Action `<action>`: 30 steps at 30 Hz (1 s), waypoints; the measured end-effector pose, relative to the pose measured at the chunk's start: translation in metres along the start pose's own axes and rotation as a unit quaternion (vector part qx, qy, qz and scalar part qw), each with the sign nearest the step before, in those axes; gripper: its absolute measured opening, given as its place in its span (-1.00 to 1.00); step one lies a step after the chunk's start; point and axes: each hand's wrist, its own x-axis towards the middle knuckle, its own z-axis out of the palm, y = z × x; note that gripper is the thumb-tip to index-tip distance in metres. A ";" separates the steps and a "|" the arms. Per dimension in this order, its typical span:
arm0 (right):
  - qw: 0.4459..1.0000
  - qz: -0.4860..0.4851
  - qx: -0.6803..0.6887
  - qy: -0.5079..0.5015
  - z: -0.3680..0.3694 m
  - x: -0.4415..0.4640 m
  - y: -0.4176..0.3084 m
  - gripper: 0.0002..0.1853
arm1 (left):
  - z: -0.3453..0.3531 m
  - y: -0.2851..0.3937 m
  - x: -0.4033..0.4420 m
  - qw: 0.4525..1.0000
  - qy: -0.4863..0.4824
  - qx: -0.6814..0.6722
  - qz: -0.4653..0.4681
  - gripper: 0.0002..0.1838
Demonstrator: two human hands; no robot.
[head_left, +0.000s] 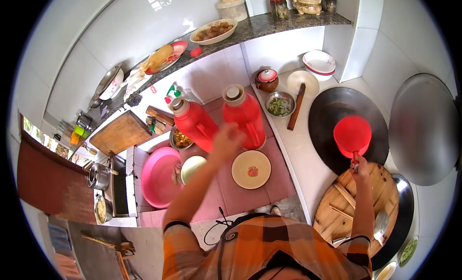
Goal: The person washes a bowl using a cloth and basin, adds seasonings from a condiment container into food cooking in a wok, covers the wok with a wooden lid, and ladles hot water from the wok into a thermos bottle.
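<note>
My right hand [360, 169] is closed round the handle of a red dipper [352, 134], which is over the dark wok [325, 116]. My left hand [228, 141] is in front of two red thermos flasks, the left one [195, 122] and the right one [247, 117]. It is blurred, and its fingers are near the right flask's handle; whether they touch it cannot be made out. Both flasks have their stoppers in. Below the right flask a cream plate [251, 169] with a red flower lies on the pink tiles.
A pink basin [156, 176] and a pale green bowl [193, 169] are left of my left forearm. A round wooden lid [380, 183] with utensils lies below the wok. Right of it leans a large metal lid [423, 130]. A bowl of chopped greens [279, 105] stands behind.
</note>
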 end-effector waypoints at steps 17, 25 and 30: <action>0.987 -0.042 -0.129 0.088 -0.005 0.073 -0.026 -0.88 | 0.083 -0.051 0.067 0.989 0.114 0.098 -0.005 -0.67; 0.865 -0.136 -0.460 0.148 -0.069 0.153 -0.031 -0.74 | 0.091 -0.114 0.158 0.938 0.160 0.301 0.060 -0.56; 0.744 -0.175 -0.612 0.204 -0.062 0.140 -0.055 -0.61 | 0.085 -0.109 0.197 0.958 0.171 0.224 0.044 -0.56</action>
